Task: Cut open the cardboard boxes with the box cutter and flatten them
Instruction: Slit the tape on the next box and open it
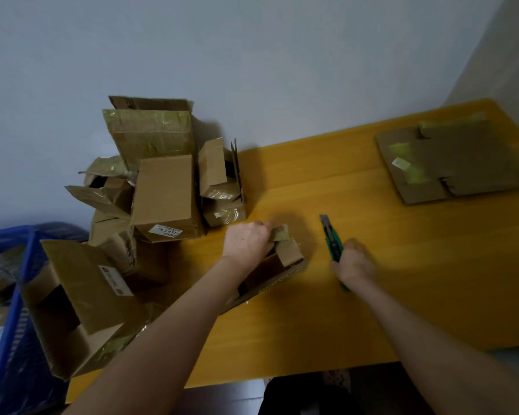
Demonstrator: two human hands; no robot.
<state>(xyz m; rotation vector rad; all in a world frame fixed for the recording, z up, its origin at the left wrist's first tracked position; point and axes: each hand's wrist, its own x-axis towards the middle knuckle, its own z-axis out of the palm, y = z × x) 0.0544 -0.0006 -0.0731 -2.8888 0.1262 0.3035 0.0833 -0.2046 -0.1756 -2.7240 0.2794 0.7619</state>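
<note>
Left hand [246, 244] gripping small box [277, 269] flap, right hand [355, 265] clutching green box cutter [332, 239], pile's label [166, 230] reading "3 431"

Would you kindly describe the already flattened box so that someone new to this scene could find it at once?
Start at the yellow table and look to its far right corner, away from the pile of boxes on the left. The flattened box lies there alone. Unlike the piled boxes, it lies flat as one sheet, with yellow-green tape and a small white tag.
</note>
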